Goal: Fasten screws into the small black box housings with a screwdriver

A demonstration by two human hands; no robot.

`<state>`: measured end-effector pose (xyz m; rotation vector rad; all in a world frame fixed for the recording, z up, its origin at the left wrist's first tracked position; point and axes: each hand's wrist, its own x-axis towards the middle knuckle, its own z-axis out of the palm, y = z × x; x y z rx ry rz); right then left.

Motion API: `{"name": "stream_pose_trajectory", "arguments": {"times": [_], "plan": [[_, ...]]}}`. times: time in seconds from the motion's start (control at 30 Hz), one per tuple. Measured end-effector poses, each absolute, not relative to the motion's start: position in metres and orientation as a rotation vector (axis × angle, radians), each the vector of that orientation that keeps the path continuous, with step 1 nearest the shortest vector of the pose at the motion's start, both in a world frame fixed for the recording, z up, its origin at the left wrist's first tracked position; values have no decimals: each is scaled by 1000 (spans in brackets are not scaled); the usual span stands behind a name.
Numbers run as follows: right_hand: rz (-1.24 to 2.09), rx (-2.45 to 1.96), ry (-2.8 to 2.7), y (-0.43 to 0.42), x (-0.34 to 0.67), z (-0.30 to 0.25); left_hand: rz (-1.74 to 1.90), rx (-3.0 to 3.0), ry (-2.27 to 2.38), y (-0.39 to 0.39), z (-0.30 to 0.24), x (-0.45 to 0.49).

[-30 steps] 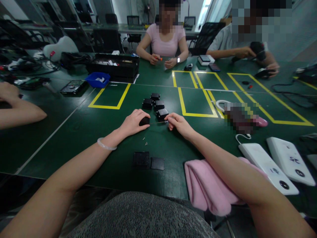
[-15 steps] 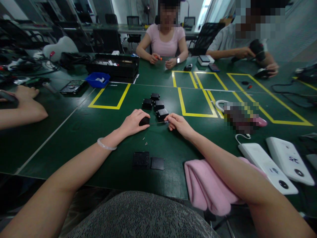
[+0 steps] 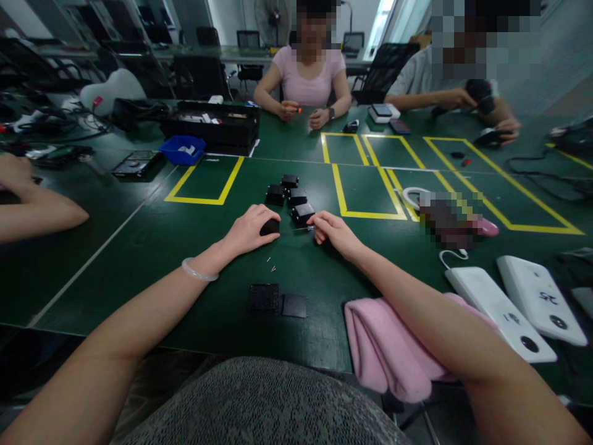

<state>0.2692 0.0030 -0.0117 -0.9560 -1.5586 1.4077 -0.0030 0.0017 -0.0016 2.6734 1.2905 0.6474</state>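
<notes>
My left hand [image 3: 250, 228] is closed round a small black plastic box [image 3: 270, 227], holding it at the table surface. My right hand [image 3: 333, 233] pinches a thin screwdriver [image 3: 304, 229], whose slim shaft points left toward that box. Whether its tip touches the box is too fine to tell. Just behind the hands lie several similar black boxes [image 3: 297, 196], the closest one beside my right fingertips. In front of my left hand are a few tiny screws [image 3: 273, 269]. Nearer to me lie an open black casing half [image 3: 264, 298] and a flat black cover [image 3: 294, 305], side by side.
A folded pink cloth [image 3: 389, 346] lies under my right forearm, beside two white power banks [image 3: 500, 312]. Yellow tape [image 3: 370, 215] marks rectangles on the green table. A blue tray [image 3: 182, 150] and black bin [image 3: 213, 133] stand back left. Co-workers sit opposite; another's arm [image 3: 50, 204] rests left.
My hands and the held box stay almost in place. Less of the screwdriver's shaft shows to the left of my right fingers. The co-worker's hand at the left edge has shifted outward.
</notes>
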Motion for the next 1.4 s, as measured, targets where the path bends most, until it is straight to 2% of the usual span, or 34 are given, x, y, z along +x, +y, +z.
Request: {"name": "stream_pose_trajectory", "arguments": {"times": [0.3, 1.4], "plan": [[1334, -1004, -1604, 3, 271, -10, 627, 2671, 1300, 1, 0, -3], [1412, -953, -1565, 3, 269, -13, 624, 2659, 1304, 0, 0, -3]]}}
